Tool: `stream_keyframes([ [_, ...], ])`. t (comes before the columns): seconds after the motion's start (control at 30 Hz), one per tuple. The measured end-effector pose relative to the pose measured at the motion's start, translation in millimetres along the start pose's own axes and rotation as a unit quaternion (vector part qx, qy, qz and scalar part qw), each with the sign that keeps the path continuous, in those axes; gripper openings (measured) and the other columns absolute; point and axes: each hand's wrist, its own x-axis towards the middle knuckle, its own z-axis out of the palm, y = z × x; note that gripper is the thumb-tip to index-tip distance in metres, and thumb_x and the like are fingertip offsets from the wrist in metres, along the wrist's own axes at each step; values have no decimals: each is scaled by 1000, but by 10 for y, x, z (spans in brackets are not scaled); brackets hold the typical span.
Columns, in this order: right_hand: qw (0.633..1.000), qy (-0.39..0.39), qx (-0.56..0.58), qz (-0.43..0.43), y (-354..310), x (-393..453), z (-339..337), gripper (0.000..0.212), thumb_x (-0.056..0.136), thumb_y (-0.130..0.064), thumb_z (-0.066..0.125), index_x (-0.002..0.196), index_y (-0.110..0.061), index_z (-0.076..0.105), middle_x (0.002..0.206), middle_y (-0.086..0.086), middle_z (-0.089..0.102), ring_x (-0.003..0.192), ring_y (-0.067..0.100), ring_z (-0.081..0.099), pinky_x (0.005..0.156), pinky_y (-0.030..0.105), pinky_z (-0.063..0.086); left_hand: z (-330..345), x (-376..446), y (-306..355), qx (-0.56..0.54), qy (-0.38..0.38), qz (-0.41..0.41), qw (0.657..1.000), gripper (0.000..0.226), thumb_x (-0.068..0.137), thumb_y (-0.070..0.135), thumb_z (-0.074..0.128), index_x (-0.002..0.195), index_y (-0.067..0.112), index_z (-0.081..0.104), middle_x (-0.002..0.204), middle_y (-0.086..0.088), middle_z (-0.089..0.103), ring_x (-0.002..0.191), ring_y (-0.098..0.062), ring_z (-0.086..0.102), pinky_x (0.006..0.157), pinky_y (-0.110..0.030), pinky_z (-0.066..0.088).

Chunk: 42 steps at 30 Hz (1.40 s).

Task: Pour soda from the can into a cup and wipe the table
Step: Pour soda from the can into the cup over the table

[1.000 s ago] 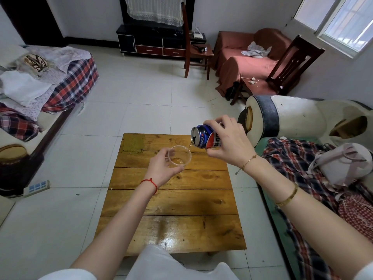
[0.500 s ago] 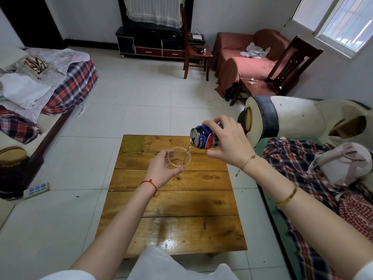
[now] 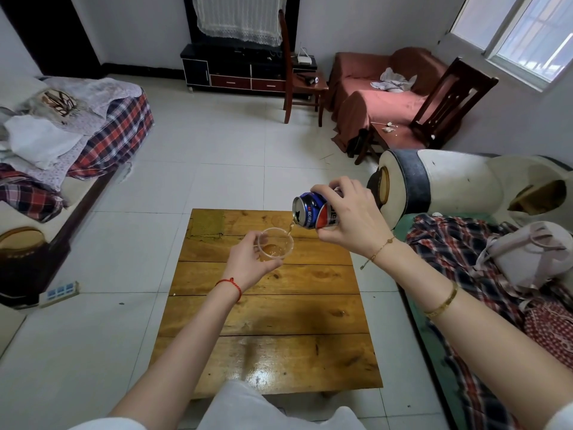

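Above the far end of the square wooden plank counter (image 3: 266, 308), your right hand (image 3: 350, 220) is clamped on the tilted blue-and-red soda can (image 3: 311, 211), while your left hand (image 3: 248, 263) grips the clear plastic cup (image 3: 275, 245) catching the thin amber stream (image 3: 290, 227).

both forearms are bare. the left hand (image 3: 248, 262) has a thin red string bracelet (image 3: 232, 286) on the wrist. the right hand (image 3: 350, 218) has a fine gold chain bracelet (image 3: 380, 249) on the wrist and a wider gold bangle (image 3: 442, 302) further up the forearm. white sleeves (image 3: 102, 425) show at the bottom edge, and white clothing (image 3: 248, 408) over the legs
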Motion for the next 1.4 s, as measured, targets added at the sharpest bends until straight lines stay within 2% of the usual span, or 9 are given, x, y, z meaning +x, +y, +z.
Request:
stream_keyframes([
  [0.17,1000,-4,-6,1,-12,18,-3,68,71,-43,68,133,-25,45,117,5,47,105,22,46,86,30,34,-5,7,-16,2,-1,0,1000,70,72,23,85,132,10,51,134,-6,59,121,-21,57,99,-26,46],
  [0.33,1000,0,-8,-1,-10,40,-6,68,71,-43,68,133,-25,45,117,5,47,105,22,45,87,31,35,-7,17,-14,1,-1,0,1000,70,73,23,85,132,10,51,135,-6,58,122,-20,57,95,-22,44],
  [0.77,1000,0,-7,1,2,66,-21,69,71,-43,68,133,-25,45,119,5,46,107,22,44,89,32,35,11,30,1,8,4,6,1000,68,73,23,84,131,9,52,134,-7,59,122,-22,57,98,-28,46],
  [1.17,1000,-2,-12,-4,28,53,-8,68,71,-43,67,133,-25,46,118,5,46,106,22,44,91,34,37,28,26,18,9,6,9,1000,69,73,22,84,133,10,51,133,-6,59,122,-22,57,96,-25,45],
  [1.4,1000,-3,-13,-3,47,39,-1,68,71,-43,67,133,-25,46,119,5,47,107,23,45,91,35,38,52,30,31,15,5,7,1000,67,73,23,84,131,11,52,132,-6,60,121,-23,57,98,-30,48],
])
